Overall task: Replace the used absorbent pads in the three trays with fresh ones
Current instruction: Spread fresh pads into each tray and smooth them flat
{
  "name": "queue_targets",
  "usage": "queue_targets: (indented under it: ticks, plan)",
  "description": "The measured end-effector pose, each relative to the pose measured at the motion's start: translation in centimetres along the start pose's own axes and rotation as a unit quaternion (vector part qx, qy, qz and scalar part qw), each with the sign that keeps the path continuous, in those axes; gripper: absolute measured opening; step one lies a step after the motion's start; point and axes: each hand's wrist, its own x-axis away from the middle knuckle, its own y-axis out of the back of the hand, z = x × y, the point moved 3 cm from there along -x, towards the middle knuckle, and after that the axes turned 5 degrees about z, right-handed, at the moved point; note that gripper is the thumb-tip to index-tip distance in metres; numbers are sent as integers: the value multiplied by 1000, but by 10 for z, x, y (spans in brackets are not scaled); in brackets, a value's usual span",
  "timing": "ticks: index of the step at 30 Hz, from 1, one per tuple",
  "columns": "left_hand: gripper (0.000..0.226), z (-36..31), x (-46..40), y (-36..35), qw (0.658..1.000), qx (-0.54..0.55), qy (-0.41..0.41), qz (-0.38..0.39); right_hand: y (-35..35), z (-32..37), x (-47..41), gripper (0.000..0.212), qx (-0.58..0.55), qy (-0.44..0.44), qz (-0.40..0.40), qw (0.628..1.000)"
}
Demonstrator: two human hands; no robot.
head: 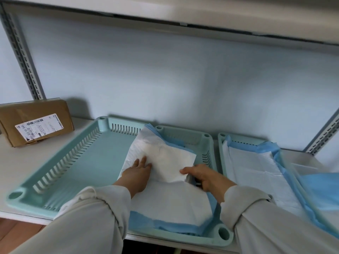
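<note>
I am seeing soft, cool, even light falling from the upper left. The cardboard box (pixel 36 121) is casting a faint shadow rightward on the wall (pixel 183 79). Wide-angle bending is curving the shelf rails (pixel 22 55); edges are blurring slightly.

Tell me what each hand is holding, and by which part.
The right hand pinches the pad's folded-over corner. The left hand only presses flat on it.

Trays (pixel 86 154) smooth mint plastic, faint sheen; pad (pixel 165 160) under grip crinkled matt paper (blue plastic-looking backing); box (pixel 36 123) left, matt cardboard.
</note>
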Motion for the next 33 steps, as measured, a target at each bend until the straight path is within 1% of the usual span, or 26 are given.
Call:
queue_targets:
  ticks: [2,3,4,6,7,9,10,11,13,14,15,16,17,18,19,20,21,22,23,24,25,26,28,30,31,33]
  plan:
    - [62,-9,1,7,1000,16,-1,6,17,24,10,21,66,99,-100,988]
    - [62,-17,2,13,999,32,-7,0,25,38,21,18,132,150,-160,967]
    - [63,-26,3,20,998,55,-16,-15,32,51,32,20,213,189,-226,932]
    - [59,-46,2,39,987,130,-41,-89,42,77,59,17,351,260,-347,830]
    - [55,-56,1,50,970,189,-57,-141,47,88,71,15,401,302,-386,774]
    - [47,-77,0,72,912,334,-102,-215,56,110,93,1,475,395,-457,640]
    - [46,-87,3,83,875,406,-129,-231,61,119,99,13,500,434,-478,578]
    - [47,-97,5,92,842,461,-151,-237,65,127,105,21,525,464,-478,530]
    - [50,-108,9,106,791,537,-157,-248,68,135,112,16,568,515,-461,447]
    - [49,-109,9,108,774,559,-149,-256,64,134,114,13,593,530,-452,404]
    - [47,-109,11,111,767,564,-140,-271,60,131,116,14,612,546,-445,360]
    - [43,-108,12,110,772,553,-131,-283,56,124,115,16,623,560,-442,320]
    - [39,-104,11,108,792,528,-118,-282,50,115,110,17,631,571,-434,296]
    - [35,-100,12,102,826,498,-92,-249,45,102,103,17,644,570,-419,291]
    - [31,-97,14,93,866,465,-56,-174,41,85,93,16,657,572,-397,291]
    - [28,-93,19,80,903,425,-25,-62,37,66,81,15,675,562,-364,311]
    - [28,-90,28,65,925,374,-15,60,32,47,71,11,706,533,-321,338]
    - [31,-89,38,51,933,321,-29,159,27,32,66,9,740,490,-277,369]
    - [33,-90,42,40,931,291,-55,216,22,17,61,23,775,431,-223,404]
    - [32,-92,43,31,924,294,-81,232,18,4,59,40,807,359,-148,444]
    - [29,-95,40,27,918,321,-103,210,16,-8,57,49,825,292,-84,477]
    - [26,-98,36,27,912,359,-111,167,13,-17,55,50,826,250,-47,504]
    - [25,-100,27,33,912,391,-113,44,10,-22,61,43,802,226,-27,552]
    - [30,-96,16,40,945,293,-117,-84,12,-21,64,40,772,224,-34,594]
    - [31,-94,13,40,961,221,-121,-111,16,-20,61,38,759,217,-42,613]
    - [32,-88,8,31,981,123,-115,-100,25,-18,59,33,733,201,-67,647]
